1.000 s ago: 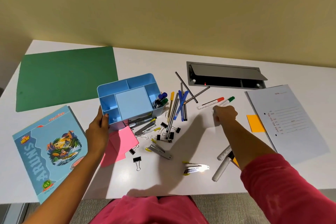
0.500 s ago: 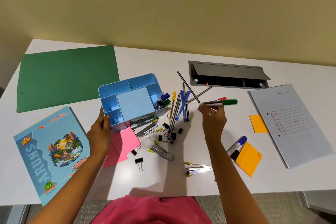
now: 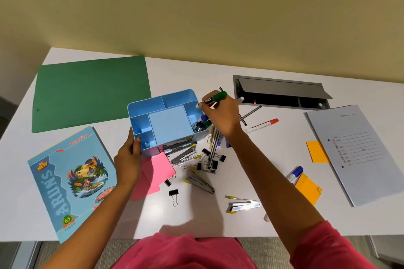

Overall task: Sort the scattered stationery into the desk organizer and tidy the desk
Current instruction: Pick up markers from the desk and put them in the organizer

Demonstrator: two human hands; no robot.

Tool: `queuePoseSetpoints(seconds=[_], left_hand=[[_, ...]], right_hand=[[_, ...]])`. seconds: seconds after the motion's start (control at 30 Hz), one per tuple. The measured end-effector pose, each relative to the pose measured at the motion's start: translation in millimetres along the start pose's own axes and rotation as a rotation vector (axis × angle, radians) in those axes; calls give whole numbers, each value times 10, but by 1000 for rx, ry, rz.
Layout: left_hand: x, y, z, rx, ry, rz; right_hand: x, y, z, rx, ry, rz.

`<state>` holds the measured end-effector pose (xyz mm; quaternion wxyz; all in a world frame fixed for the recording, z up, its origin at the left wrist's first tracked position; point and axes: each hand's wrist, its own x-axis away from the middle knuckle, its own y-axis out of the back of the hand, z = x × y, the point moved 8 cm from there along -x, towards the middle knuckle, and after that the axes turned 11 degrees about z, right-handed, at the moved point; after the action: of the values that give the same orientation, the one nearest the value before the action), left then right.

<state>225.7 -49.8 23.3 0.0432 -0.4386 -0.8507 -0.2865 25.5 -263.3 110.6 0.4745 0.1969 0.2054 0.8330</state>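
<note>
Not much of the green marker (image 3: pixel 215 96) to see here: the right hand (image 3: pixel 220 113) is wrapped around its barrel, so only the green cap, pointing up and away, and a pale end poking out by the fingertips are on show. That hand is closed on it, holding it tilted right over the far right compartment of the blue desk organizer (image 3: pixel 170 123). Down in that same compartment, capped markers (image 3: pixel 203 124) stand half hidden behind the wall and the knuckles; how many, I cannot tell. The right wrist covers the upper part of a bunch of pens (image 3: pixel 215 145) lying just beside the organizer. On the other side the left hand (image 3: pixel 127 159) grips the organizer's near left corner, one nail showing at the rim, the rest of the fingers hard to make out. The organizer's base is masked by a pink paper (image 3: pixel 156 172) and a heap of staplers (image 3: pixel 182 155). Off to the right, apart from the hand, a red marker (image 3: pixel 263 125) lies on the desk (image 3: pixel 273 159), and a blue marker (image 3: pixel 295 173) sits partly under an orange pad (image 3: pixel 308 188)
</note>
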Motion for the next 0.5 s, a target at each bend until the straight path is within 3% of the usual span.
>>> queuePoseSetpoints(seconds=[0.23,0.5], left_hand=[[15,-3,-46,-5,-33,8],[4,-18,-14,-23,-24,-5]], right_hand=[[-48,-227,94,241,-4,34],[-4,-248,102,215,26,-23]])
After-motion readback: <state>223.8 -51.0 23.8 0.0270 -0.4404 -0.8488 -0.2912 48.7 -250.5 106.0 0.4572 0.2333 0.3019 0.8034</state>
